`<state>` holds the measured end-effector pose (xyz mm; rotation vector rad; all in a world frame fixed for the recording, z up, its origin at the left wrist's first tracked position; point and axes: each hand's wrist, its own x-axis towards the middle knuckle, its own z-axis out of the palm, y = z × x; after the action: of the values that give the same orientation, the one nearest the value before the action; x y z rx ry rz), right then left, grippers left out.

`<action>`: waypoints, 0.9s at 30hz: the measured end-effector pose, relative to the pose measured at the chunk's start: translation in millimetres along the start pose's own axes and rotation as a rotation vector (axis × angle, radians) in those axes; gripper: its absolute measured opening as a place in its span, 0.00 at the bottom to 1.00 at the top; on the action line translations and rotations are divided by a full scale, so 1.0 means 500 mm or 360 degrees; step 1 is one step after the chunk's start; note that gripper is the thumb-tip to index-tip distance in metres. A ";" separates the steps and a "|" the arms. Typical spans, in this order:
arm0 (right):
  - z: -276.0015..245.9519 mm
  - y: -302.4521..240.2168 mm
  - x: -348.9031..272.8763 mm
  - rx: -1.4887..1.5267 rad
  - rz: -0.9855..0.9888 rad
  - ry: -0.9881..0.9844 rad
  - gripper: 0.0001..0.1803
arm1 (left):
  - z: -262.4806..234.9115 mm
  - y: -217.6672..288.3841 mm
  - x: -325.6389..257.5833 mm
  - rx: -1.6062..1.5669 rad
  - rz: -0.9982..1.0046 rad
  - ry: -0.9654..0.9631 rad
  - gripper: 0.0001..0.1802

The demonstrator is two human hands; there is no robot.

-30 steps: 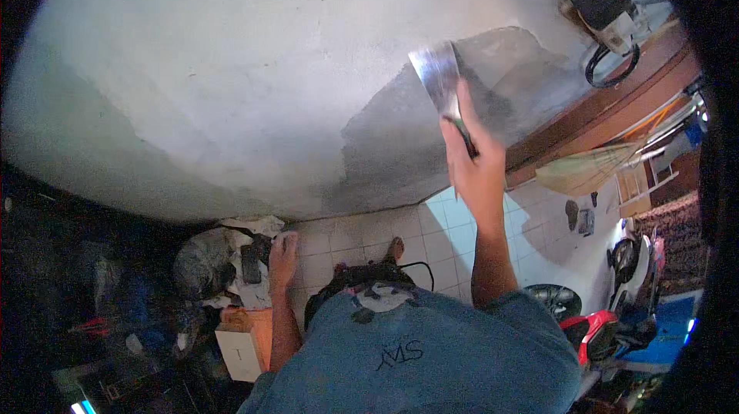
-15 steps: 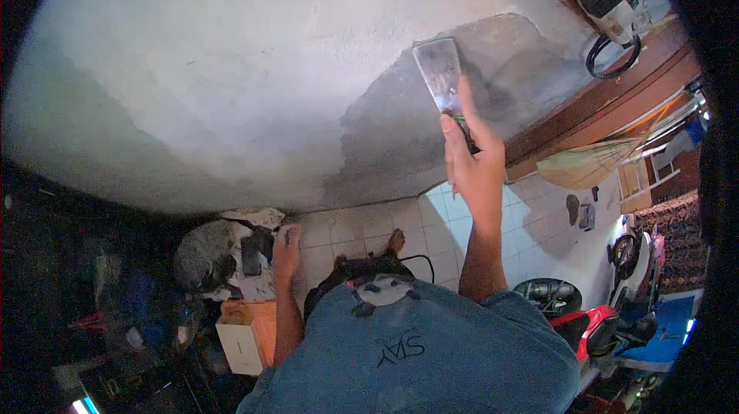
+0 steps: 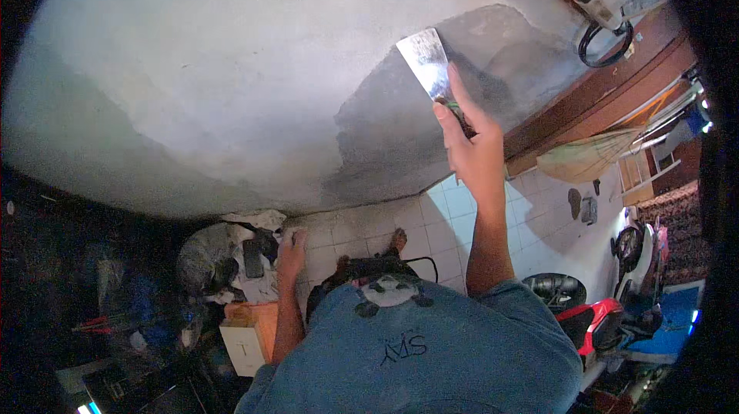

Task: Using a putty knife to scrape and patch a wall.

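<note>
My right hand (image 3: 471, 146) is raised and gripping a putty knife (image 3: 428, 65) by its handle, index finger stretched along it. The wide metal blade lies flat against the wall (image 3: 231, 67), on the edge of a darker grey wet patch (image 3: 400, 129) beside the pale dry plaster. My left hand (image 3: 292, 251) hangs low at my side near the floor, fingers loosely curled, and I cannot make out anything in it. My blue shirt fills the lower middle of the view.
White floor tiles (image 3: 462, 221) run below the wall. A heap of bags and rags (image 3: 223, 256) and an orange and white box (image 3: 246, 333) sit at lower left. A wooden door frame (image 3: 593, 98), a broom (image 3: 593, 156) and a red scooter (image 3: 608, 321) stand at right.
My right hand has drawn the putty knife a little down and to the left across the wet patch. My left hand has stayed low at my side.
</note>
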<state>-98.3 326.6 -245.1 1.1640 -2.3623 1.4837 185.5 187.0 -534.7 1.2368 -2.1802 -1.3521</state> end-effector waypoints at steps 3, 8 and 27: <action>0.001 -0.022 -0.031 0.0272 0.0328 -0.0108 0.26 | 0.024 -0.043 0.011 -0.0040 -0.0111 -0.0070 0.23; 0.020 0.084 -0.129 0.0790 0.0916 -0.0384 0.22 | 0.038 -0.013 0.013 -0.0120 -0.0121 -0.0232 0.25; 0.018 0.145 -0.167 0.0910 0.0614 -0.0829 0.19 | -0.043 0.264 0.046 -0.0288 -0.0069 0.0076 0.25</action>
<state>-85.3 380.8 -341.1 1.4019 -2.6924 2.3483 117.5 181.4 -417.4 1.2402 -1.9613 -1.4845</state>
